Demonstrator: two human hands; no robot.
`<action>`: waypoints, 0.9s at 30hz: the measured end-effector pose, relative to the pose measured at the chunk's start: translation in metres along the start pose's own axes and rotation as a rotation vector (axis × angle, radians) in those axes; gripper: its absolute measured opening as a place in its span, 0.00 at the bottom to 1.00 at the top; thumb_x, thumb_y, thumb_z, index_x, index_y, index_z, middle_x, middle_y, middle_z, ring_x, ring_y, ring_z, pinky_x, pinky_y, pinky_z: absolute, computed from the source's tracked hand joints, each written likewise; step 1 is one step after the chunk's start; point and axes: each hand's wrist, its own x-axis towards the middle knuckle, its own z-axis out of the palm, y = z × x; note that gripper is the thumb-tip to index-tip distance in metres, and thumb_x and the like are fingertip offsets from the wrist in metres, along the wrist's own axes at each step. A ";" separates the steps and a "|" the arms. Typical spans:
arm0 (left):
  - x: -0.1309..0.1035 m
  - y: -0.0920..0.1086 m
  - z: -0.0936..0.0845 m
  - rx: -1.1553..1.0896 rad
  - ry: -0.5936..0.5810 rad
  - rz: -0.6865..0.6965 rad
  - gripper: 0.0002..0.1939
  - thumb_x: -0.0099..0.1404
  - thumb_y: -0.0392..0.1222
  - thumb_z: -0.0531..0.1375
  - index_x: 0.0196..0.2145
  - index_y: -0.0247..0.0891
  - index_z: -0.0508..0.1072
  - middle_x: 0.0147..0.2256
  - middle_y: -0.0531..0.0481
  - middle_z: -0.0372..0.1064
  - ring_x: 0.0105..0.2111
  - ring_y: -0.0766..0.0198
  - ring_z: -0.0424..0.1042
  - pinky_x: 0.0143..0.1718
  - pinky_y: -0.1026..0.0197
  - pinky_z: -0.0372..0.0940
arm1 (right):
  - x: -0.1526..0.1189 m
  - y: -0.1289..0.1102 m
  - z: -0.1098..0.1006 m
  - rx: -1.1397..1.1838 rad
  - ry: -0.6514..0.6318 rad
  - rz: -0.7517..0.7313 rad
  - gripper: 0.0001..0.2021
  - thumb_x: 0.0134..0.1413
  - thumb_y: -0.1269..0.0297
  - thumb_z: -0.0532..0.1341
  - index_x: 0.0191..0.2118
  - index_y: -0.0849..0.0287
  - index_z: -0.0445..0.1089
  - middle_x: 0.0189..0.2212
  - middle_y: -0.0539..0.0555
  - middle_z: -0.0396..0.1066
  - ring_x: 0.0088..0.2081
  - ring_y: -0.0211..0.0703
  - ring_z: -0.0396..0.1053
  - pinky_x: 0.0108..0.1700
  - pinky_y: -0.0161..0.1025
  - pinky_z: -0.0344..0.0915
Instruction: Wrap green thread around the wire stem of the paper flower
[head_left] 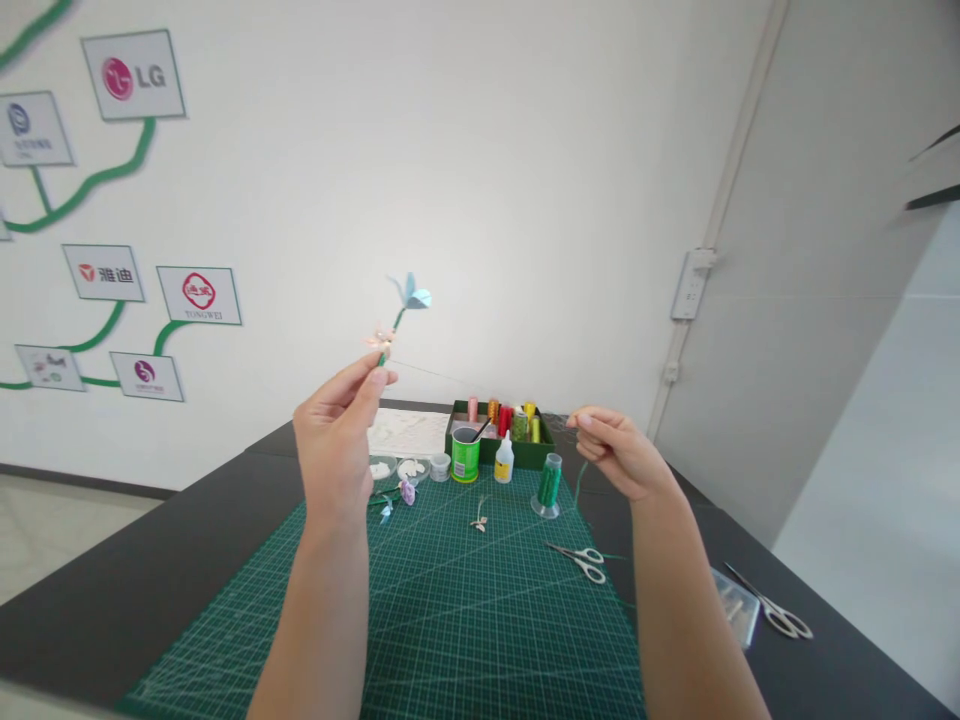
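L hand (341, 415) is up, left of & above the green can (465, 458), thumb & fingertips pinched shut on the flower stem (383, 357), blue petals (412, 293) on top. R hand (616, 445), right of can, has fingers curled, thumb & index closed on thread (435, 374) running betw. hands. Thread spool (550, 482) stands right of can.

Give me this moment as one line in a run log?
left hand: holds flower | right hand: pinches thread | on mat: scissors, green spool, glue bottle
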 end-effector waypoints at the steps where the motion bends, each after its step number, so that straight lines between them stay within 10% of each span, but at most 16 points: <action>1: 0.004 0.000 -0.003 -0.012 0.033 0.001 0.10 0.56 0.39 0.70 0.38 0.43 0.85 0.30 0.49 0.79 0.20 0.74 0.61 0.19 0.69 0.56 | 0.002 0.003 -0.008 -0.018 0.022 0.010 0.21 0.39 0.46 0.74 0.26 0.61 0.75 0.13 0.40 0.43 0.18 0.29 0.37 0.21 0.34 0.36; 10: 0.013 0.001 -0.012 -0.024 0.122 0.007 0.11 0.56 0.40 0.69 0.38 0.43 0.85 0.30 0.49 0.78 0.18 0.77 0.53 0.16 0.71 0.48 | -0.005 0.031 -0.082 -0.329 0.409 0.032 0.27 0.34 0.42 0.73 0.31 0.65 0.79 0.13 0.43 0.50 0.19 0.31 0.43 0.22 0.34 0.38; 18: 0.013 -0.002 -0.011 0.047 0.149 0.012 0.12 0.56 0.42 0.69 0.40 0.43 0.84 0.31 0.49 0.79 0.18 0.75 0.55 0.17 0.70 0.51 | -0.014 0.061 -0.140 -0.931 0.695 0.164 0.13 0.40 0.54 0.64 0.25 0.57 0.82 0.25 0.59 0.77 0.29 0.52 0.71 0.32 0.44 0.64; 23: 0.008 -0.006 -0.006 0.140 -0.039 -0.044 0.12 0.56 0.42 0.69 0.39 0.41 0.84 0.32 0.47 0.80 0.27 0.66 0.72 0.27 0.65 0.66 | -0.014 0.069 -0.148 -1.304 0.852 0.455 0.10 0.41 0.65 0.62 0.26 0.56 0.82 0.30 0.66 0.78 0.36 0.68 0.75 0.41 0.64 0.65; 27: -0.006 -0.006 0.006 0.250 -0.346 -0.148 0.11 0.58 0.44 0.67 0.39 0.41 0.85 0.33 0.46 0.81 0.31 0.61 0.76 0.31 0.60 0.69 | -0.007 0.049 -0.127 -1.270 0.865 0.301 0.19 0.42 0.70 0.57 0.38 0.56 0.83 0.42 0.68 0.79 0.46 0.69 0.74 0.48 0.66 0.65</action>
